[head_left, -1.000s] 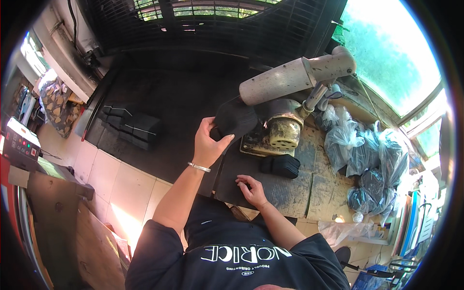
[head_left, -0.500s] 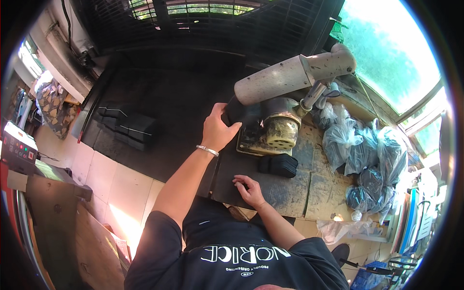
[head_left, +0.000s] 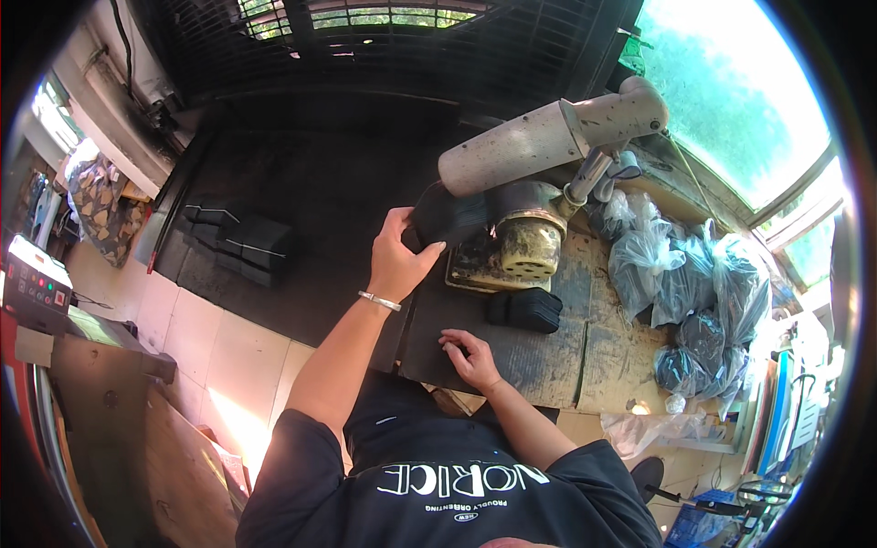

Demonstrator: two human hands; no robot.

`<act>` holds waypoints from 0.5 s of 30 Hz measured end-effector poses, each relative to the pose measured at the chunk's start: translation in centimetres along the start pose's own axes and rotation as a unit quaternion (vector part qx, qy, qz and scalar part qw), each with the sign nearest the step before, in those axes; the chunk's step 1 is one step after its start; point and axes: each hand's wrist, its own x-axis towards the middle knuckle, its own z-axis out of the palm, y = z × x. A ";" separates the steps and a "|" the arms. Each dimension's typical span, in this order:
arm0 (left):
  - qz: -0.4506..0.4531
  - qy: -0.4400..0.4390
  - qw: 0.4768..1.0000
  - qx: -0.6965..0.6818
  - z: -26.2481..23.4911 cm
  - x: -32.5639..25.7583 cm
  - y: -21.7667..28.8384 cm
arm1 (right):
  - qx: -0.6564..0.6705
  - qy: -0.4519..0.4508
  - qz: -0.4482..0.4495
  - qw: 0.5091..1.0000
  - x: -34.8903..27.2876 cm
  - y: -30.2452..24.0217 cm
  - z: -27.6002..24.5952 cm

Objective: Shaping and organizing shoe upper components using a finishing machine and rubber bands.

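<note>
My left hand [head_left: 399, 259] grips a thick black block-like bundle [head_left: 446, 217], fingers on its far left side and thumb on its near side. The bundle looks like stacked flat pieces. It sits against a worn, yellowish machine head [head_left: 532, 245], below a pale grey cylindrical housing [head_left: 512, 148]; whether they touch, I cannot tell. My right hand [head_left: 473, 363] lies relaxed near the bench's front edge, holding nothing, fingers loosely bent and apart. Just beyond it, a black stack of flat pieces [head_left: 525, 310] rests on the bench.
More black stacks [head_left: 242, 239] tied with pale bands lie on the dark bench [head_left: 338, 183] at left. Clear plastic bags [head_left: 699, 283] with dark contents crowd the right side by the window. A control box [head_left: 38, 272] with lit buttons stands far left. Dark slatted grille [head_left: 402, 55] at the back.
My left hand has drawn slightly left and toward me with the black bundle, so more of the bundle shows. My right hand has stayed in place.
</note>
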 end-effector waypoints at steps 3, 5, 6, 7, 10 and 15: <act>0.002 0.003 0.999 -0.038 -0.9 -0.6 0.0 | -0.007 0.002 -0.007 1.000 0.0 0.1 0.1; 0.000 0.001 0.998 -0.055 -1.5 -0.9 -0.2 | -0.007 0.003 -0.011 1.000 0.0 0.2 0.1; -0.006 -0.007 0.997 -0.070 -1.9 -1.0 -0.3 | -0.003 0.001 -0.005 1.000 0.0 0.2 0.1; -0.012 -0.013 0.996 -0.086 -2.3 -1.2 -0.5 | -0.001 -0.002 0.001 1.000 0.0 0.2 0.2; -0.059 -0.028 0.981 -0.181 -3.2 -1.7 -1.4 | 0.001 -0.003 0.003 1.000 0.0 0.1 0.3; -0.178 -0.037 0.906 -0.381 -4.2 -1.3 -3.0 | -0.011 -0.001 -0.004 1.000 0.2 0.1 0.1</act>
